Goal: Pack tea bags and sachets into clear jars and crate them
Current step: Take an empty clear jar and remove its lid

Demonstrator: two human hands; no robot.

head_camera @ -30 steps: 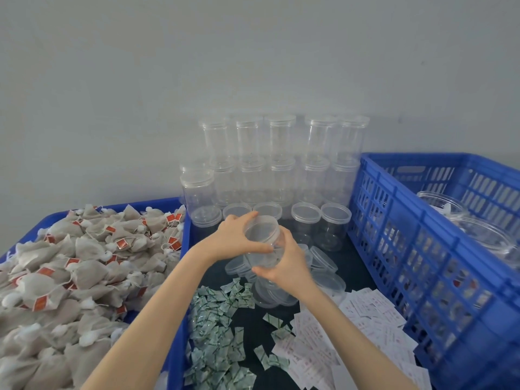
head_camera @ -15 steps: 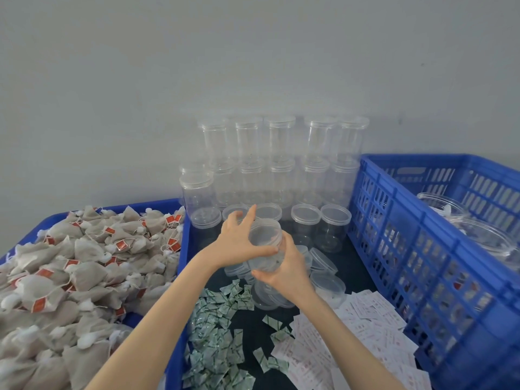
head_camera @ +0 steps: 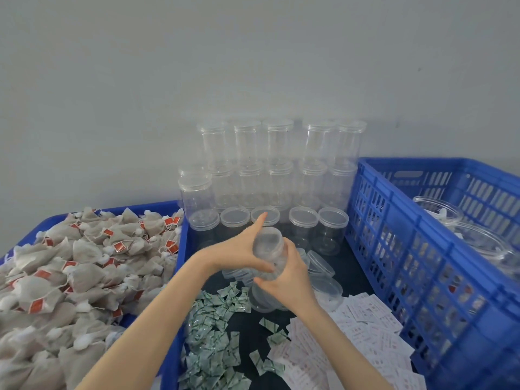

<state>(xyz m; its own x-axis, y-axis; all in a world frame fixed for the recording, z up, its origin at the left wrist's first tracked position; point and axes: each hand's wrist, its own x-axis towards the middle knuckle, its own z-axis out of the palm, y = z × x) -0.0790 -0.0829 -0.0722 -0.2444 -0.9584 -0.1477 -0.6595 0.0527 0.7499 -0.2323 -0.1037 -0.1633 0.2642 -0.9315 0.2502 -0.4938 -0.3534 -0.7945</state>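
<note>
Above the dark tabletop (head_camera: 349, 266), a clear jar (head_camera: 268, 253) is being held by both hands.
It is being grasped by the left hand (head_camera: 239, 253) and right hand (head_camera: 289, 280); it is being flanked by tea bags (head_camera: 70, 277), loose lids (head_camera: 320, 274), green sachets (head_camera: 213, 339), white sachets (head_camera: 351, 342), stacked jars (head_camera: 278, 170) and a blue crate (head_camera: 439, 266).

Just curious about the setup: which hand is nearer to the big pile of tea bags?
Left. The left hand holds the clear jar on the side facing the tea bag pile; the right hand grips the jar's far side.
</note>
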